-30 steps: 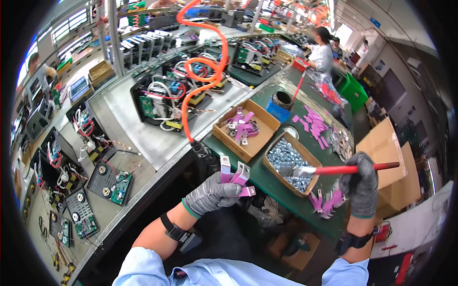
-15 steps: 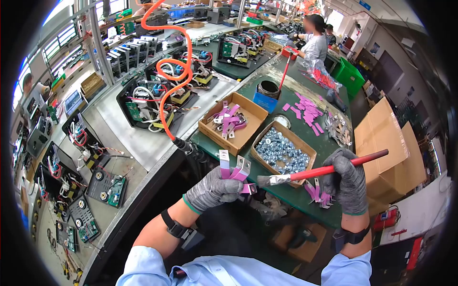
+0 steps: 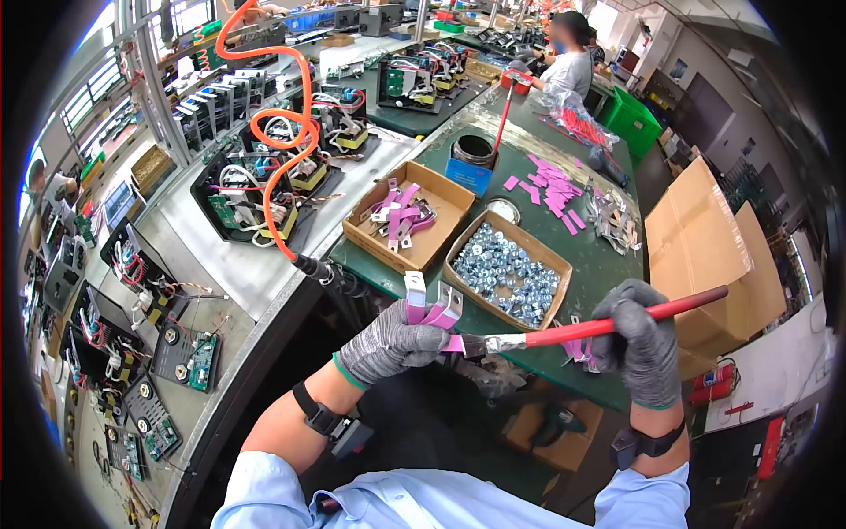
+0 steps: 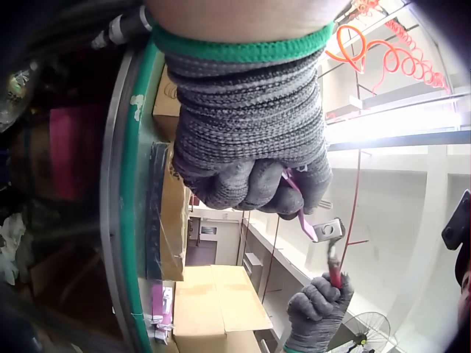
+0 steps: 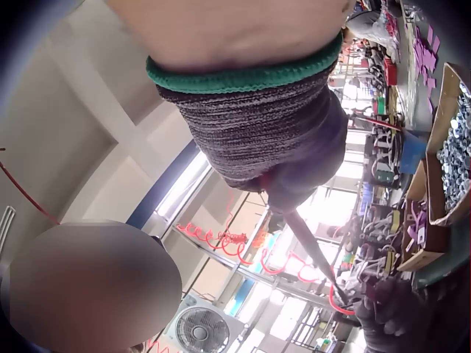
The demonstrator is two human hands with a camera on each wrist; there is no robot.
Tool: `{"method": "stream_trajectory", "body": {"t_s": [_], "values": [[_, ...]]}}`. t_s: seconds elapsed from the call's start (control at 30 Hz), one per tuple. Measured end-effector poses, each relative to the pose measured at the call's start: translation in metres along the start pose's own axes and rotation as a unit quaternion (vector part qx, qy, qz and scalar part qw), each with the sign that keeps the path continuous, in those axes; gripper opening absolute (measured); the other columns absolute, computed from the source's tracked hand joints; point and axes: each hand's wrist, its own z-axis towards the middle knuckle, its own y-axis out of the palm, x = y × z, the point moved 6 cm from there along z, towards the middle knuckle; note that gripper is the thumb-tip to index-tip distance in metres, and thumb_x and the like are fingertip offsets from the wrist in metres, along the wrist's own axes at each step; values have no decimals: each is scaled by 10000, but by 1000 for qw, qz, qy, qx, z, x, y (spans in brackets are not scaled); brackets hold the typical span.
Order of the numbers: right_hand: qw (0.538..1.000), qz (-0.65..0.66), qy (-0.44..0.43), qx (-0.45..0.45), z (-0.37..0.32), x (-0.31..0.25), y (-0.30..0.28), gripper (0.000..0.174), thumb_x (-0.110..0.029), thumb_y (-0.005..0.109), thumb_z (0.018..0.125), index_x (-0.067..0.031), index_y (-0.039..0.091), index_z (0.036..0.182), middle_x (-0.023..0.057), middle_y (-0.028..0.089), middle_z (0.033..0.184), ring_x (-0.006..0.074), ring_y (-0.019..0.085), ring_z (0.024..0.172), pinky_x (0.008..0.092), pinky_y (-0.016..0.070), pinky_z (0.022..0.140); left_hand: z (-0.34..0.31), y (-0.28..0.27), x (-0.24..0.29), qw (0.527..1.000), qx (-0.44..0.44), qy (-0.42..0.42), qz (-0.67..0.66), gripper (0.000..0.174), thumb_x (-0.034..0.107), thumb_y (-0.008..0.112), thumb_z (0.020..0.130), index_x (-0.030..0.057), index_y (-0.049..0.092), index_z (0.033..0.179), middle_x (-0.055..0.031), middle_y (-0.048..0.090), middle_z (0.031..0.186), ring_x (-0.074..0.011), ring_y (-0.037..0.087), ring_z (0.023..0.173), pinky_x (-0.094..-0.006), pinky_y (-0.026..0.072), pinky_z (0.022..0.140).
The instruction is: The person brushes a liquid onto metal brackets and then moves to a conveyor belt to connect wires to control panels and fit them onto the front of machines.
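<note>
My gloved left hand (image 3: 392, 346) grips several metal strips with purple sleeves (image 3: 416, 304), their bare holed ends sticking out past the fingers. One strip (image 4: 329, 229) points right, its holed end showing in the left wrist view. My gloved right hand (image 3: 641, 344) holds a brush by its red handle (image 3: 573, 332). The dark bristles (image 3: 473, 346) meet the holed end of that strip beside the left thumb. Beyond the hands stand a cardboard tray of purple-sleeved strips (image 3: 401, 216) and a box of bolts (image 3: 507, 264).
An open tin in a blue box (image 3: 470, 167) stands behind the trays. Purple pieces (image 3: 551, 187) and bare metal strips (image 3: 614, 220) lie on the green table (image 3: 520, 167). A large carton (image 3: 705, 256) is at right. An orange coiled hose (image 3: 304, 106) hangs at left.
The brush has moved left, from over the bolt box to the strip's end at my left hand. The left hand keeps its hold on the strips. The head view has shifted.
</note>
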Motion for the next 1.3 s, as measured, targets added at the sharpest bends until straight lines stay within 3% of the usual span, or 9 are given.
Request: {"method": "stream_trajectory", "body": {"t_s": [0.17,0.27,0.4,0.47,0.6,0.73,0.87,1.2,1.3], "values": [[1000,-6,-3,22,8,5,-16,244,-249,677,923,-13,636,874,73,620,617,117,568,467,233,448,414,2,4,-2,999,-22,-8,37,456,259,831,758,41,636,1108,0,559,715,-71,462,538,-225,326,463],[999,28,-37,23,11,1,-15,252,-256,678,923,-12,637,875,63,611,612,112,558,466,238,442,412,4,7,-4,997,-46,-27,62,479,254,832,718,44,646,1106,5,582,734,-69,494,557,-219,365,483],[1000,-4,4,-7,17,11,-9,260,-270,677,920,-15,643,882,60,622,625,102,554,468,237,436,413,2,19,4,990,-46,-53,123,435,238,822,689,50,660,1047,11,596,737,-71,531,586,-215,412,515],[1000,-5,-27,9,20,11,-13,262,-269,672,919,-12,643,883,59,622,620,100,544,452,236,429,406,2,20,4,983,-76,-23,164,335,228,788,778,87,644,1045,7,591,758,-83,562,622,-222,437,547],[998,48,-38,-18,17,7,-19,283,-296,681,919,-17,646,884,50,618,614,88,544,460,223,435,418,2,19,6,978,-74,-12,193,373,230,790,784,80,649,1094,0,614,785,-88,592,644,-236,472,569],[998,-57,-33,17,20,11,-16,266,-281,663,918,-22,637,863,53,603,601,102,546,461,217,423,414,7,20,1,985,-70,-12,156,375,207,825,695,60,657,997,9,613,757,-83,566,640,-246,472,574],[1000,15,-25,7,13,4,-14,279,-298,664,920,-23,646,874,42,616,613,85,544,465,216,416,415,2,18,2,984,-55,-43,165,375,191,815,740,60,669,1061,-4,624,771,-81,571,641,-240,463,571],[999,-25,-34,17,21,20,-18,299,-317,699,904,-26,633,893,46,605,625,93,537,471,223,411,413,1,23,14,974,-50,-55,212,359,247,821,805,69,679,1083,-12,643,782,-86,594,643,-222,443,559],[992,-79,-89,43,19,12,-26,313,-329,682,922,-22,619,917,39,592,626,91,532,481,215,400,426,0,24,21,975,-18,-55,213,328,285,792,843,76,682,1071,13,614,735,-57,548,603,-208,398,517]]}}
